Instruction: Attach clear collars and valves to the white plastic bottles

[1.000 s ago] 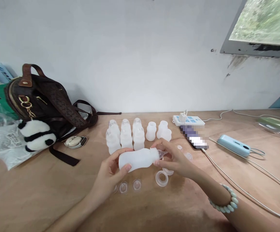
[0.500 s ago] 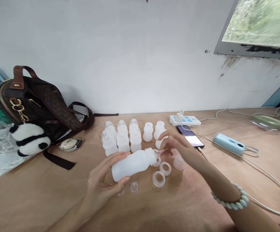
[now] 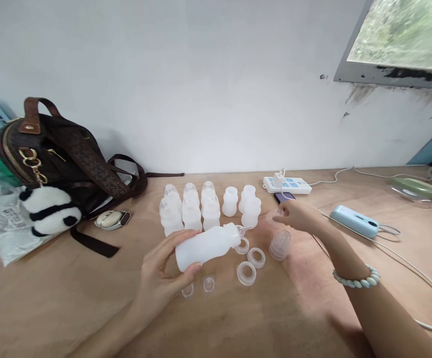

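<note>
My left hand (image 3: pixel 165 263) is wrapped around a milky white baby bottle (image 3: pixel 204 247), tilted with its neck to the right. From the neck sticks a clear nipple (image 3: pixel 242 230). My right hand (image 3: pixel 294 215) is away from the bottle, over the table near the phone, with its fingers closed. Something small and clear shows at its fingertips, too blurred to name. Below the nipple lie several translucent rings (image 3: pixel 246 273). Stacked clear caps (image 3: pixel 280 245) stand below my right hand. Near my left thumb lies a clear nipple (image 3: pixel 208 284), with another clear piece (image 3: pixel 187 289) beside it.
Several capped bottles (image 3: pixel 192 211) stand in rows behind, beside uncapped bottles (image 3: pixel 230 201). A power strip (image 3: pixel 288 185), a partly covered phone (image 3: pixel 283 197) and a blue device (image 3: pixel 354 221) with cables are to the right. A backpack (image 3: pixel 70 154), panda plush (image 3: pixel 51 211) and watch (image 3: pixel 112 220) are left.
My right hand has left the nipple and moved right, above the stacked caps and in front of the phone. My left hand still holds the bottle in nearly the same tilt.
</note>
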A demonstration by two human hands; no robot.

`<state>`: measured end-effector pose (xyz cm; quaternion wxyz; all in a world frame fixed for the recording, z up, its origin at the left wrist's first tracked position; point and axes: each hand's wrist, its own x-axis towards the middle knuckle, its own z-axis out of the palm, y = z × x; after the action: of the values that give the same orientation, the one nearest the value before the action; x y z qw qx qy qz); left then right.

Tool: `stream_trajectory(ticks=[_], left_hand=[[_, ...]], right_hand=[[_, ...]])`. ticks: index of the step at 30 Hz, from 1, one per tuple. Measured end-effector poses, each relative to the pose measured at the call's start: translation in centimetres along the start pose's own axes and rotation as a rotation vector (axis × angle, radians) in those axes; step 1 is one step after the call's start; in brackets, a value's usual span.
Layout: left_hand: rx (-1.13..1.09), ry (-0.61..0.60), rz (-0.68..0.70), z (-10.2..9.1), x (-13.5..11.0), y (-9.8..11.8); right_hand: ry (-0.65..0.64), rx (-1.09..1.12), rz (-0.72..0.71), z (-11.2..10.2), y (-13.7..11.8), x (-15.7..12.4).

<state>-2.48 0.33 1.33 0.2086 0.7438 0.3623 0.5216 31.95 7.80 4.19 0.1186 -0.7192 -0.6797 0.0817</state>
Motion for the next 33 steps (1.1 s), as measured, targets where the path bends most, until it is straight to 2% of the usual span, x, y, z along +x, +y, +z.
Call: stream_trajectory(ticks=[2, 4, 5, 7, 9, 12, 19, 23, 29, 33], left_hand=[[-0.044, 0.017, -0.071, 0.1, 0.1, 0.1], [-0.101, 0.041, -0.16, 0.2, 0.2, 0.3], [-0.126, 0.051, -0.203, 0.3, 0.3, 0.4], [-0.162, 0.068, -0.27, 0.3, 0.4, 0.6], [-0.181, 0.066, -0.309, 0.4, 0.5, 0.7], [-0.201, 0.038, -0.317, 0.6, 0.5, 0.8], [-0.228, -0.004, -0.236, 0.9, -0.2, 0.6], [-0.225, -0.029, -0.191, 1.0, -0.5, 0.7], [-0.204, -0.053, -0.187, 1.1, -0.7, 0.9], [-0.225, -0.087, -0.193, 1.3, -0.9, 0.5]], right_hand=[[0.195, 0.154, -0.013, -0.9, -0.1, -0.2], [0.282, 0.477, -0.145, -1.8, -0.6, -0.8], [0.246, 0.653, -0.246, -2.0, -1.1, -1.3], [0.025, 0.85, -0.438, -2.2, -2.3, -2.5], [-0.137, 0.881, -0.563, -1.8, -3.7, -3.7], [-0.224, 0.845, -0.654, -0.9, -5.5, -5.1], [-0.233, 0.727, -0.671, 0.3, -7.2, -6.4], [-0.273, 0.79, -0.641, 0.9, -7.8, -6.8], [-0.122, 0.881, -0.601, 2.2, -8.7, -7.3], [-0.088, 0.859, -0.583, 2.7, -8.8, -7.4]])
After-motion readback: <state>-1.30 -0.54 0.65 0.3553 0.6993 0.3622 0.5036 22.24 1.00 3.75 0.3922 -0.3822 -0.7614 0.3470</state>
